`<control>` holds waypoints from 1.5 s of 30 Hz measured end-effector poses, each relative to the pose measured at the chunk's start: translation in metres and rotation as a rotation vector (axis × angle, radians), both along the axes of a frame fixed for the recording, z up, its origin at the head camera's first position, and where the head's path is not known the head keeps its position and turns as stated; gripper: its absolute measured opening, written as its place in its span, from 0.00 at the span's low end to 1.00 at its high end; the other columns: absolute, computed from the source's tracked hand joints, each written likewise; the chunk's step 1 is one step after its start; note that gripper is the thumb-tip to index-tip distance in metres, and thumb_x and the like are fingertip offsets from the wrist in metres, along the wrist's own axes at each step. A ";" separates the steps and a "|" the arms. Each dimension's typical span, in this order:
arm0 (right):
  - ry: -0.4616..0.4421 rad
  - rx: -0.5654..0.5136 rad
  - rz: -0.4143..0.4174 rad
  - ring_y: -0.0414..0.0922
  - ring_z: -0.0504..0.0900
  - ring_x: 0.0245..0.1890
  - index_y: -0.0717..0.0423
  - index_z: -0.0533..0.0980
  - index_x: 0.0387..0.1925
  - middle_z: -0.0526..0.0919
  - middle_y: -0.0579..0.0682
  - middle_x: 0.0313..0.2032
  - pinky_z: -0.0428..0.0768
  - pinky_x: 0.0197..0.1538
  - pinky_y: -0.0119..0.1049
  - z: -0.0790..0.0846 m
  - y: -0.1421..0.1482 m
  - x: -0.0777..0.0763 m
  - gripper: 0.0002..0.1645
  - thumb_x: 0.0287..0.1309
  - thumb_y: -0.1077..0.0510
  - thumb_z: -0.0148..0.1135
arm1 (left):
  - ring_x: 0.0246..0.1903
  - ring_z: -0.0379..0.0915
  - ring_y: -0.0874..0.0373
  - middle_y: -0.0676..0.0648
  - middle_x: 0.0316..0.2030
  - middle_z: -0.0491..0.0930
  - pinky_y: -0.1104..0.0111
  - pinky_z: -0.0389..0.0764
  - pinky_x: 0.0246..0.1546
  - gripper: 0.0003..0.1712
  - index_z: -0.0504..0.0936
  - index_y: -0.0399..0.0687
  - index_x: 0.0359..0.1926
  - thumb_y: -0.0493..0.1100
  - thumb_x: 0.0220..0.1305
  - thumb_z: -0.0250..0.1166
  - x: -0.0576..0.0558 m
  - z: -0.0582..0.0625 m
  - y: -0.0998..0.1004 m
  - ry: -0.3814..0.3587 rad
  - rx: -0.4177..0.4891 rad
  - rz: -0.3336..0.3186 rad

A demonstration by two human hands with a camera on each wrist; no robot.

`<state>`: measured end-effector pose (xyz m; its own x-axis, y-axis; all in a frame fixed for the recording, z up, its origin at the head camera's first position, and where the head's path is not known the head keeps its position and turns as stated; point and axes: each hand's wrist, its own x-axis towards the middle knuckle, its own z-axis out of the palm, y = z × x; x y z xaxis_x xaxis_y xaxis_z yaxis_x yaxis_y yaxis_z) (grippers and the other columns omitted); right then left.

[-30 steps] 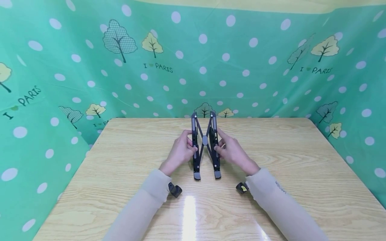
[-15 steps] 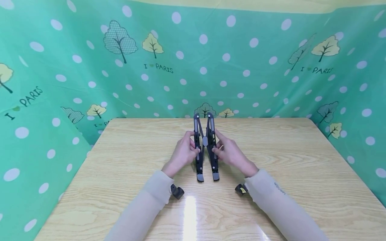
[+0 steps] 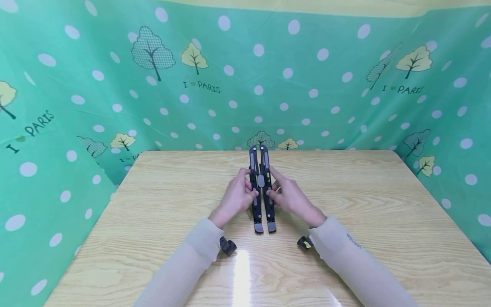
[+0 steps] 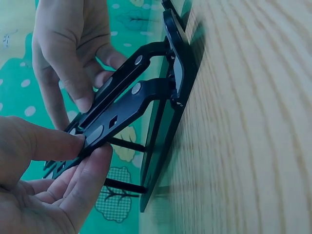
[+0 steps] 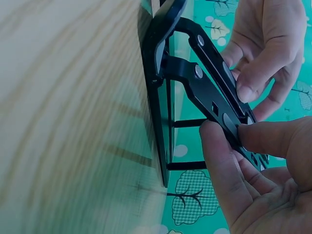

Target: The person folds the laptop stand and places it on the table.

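A black folding laptop stand [image 3: 255, 204] with grey pads stands on the wooden table, its two long arms nearly side by side around a grey centre joint. My left hand [image 3: 238, 194] pinches the left arm between thumb and fingers. On the other side my right hand [image 3: 292, 196] pinches the right arm the same way. In the left wrist view the stand's upper bars [image 4: 109, 114] slope up from the base, with thin struts propping them. The right wrist view shows the right thumb on a pad of the upper bar [image 5: 209, 97] and fingers beneath it.
The light wooden table [image 3: 364, 204] spreads around the stand on all sides. A green dotted curtain [image 3: 314, 76] with printed trees hangs behind it and along both sides. Small black devices [image 3: 228, 246] sit at the sleeve cuffs.
Both hands have moved inward, bringing the stand's two arms from a spread X shape to nearly parallel, with a narrow gap. Each hand keeps its grip.
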<state>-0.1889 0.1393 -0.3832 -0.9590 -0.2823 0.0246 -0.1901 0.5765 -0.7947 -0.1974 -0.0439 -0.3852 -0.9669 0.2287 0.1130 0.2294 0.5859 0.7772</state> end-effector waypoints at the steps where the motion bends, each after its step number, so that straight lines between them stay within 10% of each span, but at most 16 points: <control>1: -0.001 -0.003 0.000 0.52 0.81 0.22 0.45 0.46 0.75 0.78 0.53 0.31 0.82 0.25 0.39 0.000 -0.001 0.000 0.49 0.60 0.66 0.60 | 0.29 0.74 0.59 0.49 0.32 0.74 0.68 0.78 0.34 0.39 0.62 0.41 0.65 0.32 0.52 0.69 0.000 0.000 0.000 0.000 0.002 -0.002; 29: 0.005 0.016 -0.002 0.47 0.81 0.23 0.48 0.48 0.75 0.80 0.51 0.30 0.80 0.25 0.37 0.001 -0.003 0.002 0.48 0.59 0.65 0.61 | 0.28 0.75 0.59 0.48 0.33 0.75 0.70 0.79 0.31 0.39 0.62 0.40 0.65 0.31 0.53 0.68 0.003 -0.003 0.006 -0.005 0.037 -0.015; 45: -0.044 -0.057 -0.048 0.45 0.81 0.25 0.58 0.67 0.56 0.81 0.51 0.31 0.80 0.29 0.38 -0.001 0.003 -0.005 0.24 0.58 0.62 0.63 | 0.29 0.77 0.59 0.45 0.35 0.78 0.68 0.79 0.31 0.29 0.69 0.41 0.53 0.32 0.51 0.71 0.003 -0.002 0.003 -0.012 0.021 0.009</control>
